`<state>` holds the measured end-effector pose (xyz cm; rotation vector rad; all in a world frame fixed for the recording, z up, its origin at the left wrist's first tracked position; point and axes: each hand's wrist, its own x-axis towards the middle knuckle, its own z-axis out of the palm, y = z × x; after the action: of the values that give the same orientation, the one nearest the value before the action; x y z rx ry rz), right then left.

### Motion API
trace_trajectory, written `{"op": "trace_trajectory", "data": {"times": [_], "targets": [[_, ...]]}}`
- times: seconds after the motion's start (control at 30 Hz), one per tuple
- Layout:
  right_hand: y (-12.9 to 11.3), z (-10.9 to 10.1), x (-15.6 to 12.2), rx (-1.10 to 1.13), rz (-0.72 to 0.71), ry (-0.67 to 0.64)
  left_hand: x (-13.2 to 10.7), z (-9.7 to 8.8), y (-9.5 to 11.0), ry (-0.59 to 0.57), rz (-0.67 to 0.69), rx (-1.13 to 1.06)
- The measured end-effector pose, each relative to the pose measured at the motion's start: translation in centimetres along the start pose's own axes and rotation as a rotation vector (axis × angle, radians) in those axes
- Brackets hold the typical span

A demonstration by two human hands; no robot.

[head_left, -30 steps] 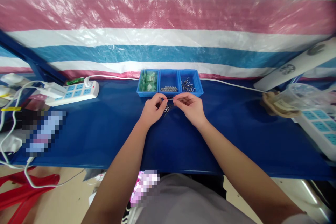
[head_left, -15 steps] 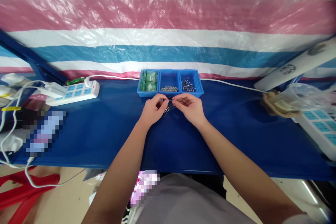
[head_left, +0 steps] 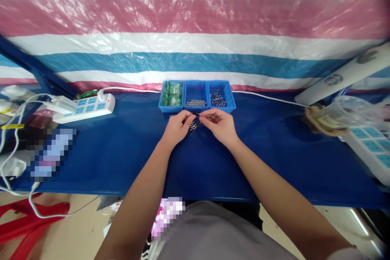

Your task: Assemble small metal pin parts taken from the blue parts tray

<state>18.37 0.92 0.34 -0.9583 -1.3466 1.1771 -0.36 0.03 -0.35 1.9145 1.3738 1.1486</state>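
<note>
My left hand [head_left: 179, 126] and my right hand [head_left: 219, 125] meet fingertip to fingertip just in front of the blue bins. Both are closed in a pinch on a thin metal rod [head_left: 197, 115] that spans the small gap between them; its exact kind is too small to make out. Beneath the fingers, several slim metal pins [head_left: 193, 126] lie loose on the blue table [head_left: 207, 166]. Behind the hands stand a bin of green pieces [head_left: 162, 108], a middle bin [head_left: 195, 88] with small shiny round metal parts, and a right bin [head_left: 230, 103] with short metal pins.
To the left lie a white power strip [head_left: 105, 110], cables and a blurred-out phone [head_left: 53, 154]. At the right are a clear plastic container [head_left: 347, 109], another power strip [head_left: 364, 150] and a white tube [head_left: 338, 77]. A striped plastic sheet [head_left: 195, 16] hangs behind.
Both hands stay almost in place, still pinching the thin rod. The fingertips have shifted very slightly, and the loose pins below show a little more.
</note>
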Motion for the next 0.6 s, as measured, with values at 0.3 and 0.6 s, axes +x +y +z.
{"op": "trace_trajectory", "data": {"times": [0.3,0.6], "targets": [[-0.04,-0.04,0.14,0.029,0.01,0.005,0.1,0.34,-0.12,-0.007,0.002,-0.068],[0.01,0.11,-0.02,0.017,0.019,-0.025,0.11,-0.24,0.05,-0.073,0.019,0.016]]}}
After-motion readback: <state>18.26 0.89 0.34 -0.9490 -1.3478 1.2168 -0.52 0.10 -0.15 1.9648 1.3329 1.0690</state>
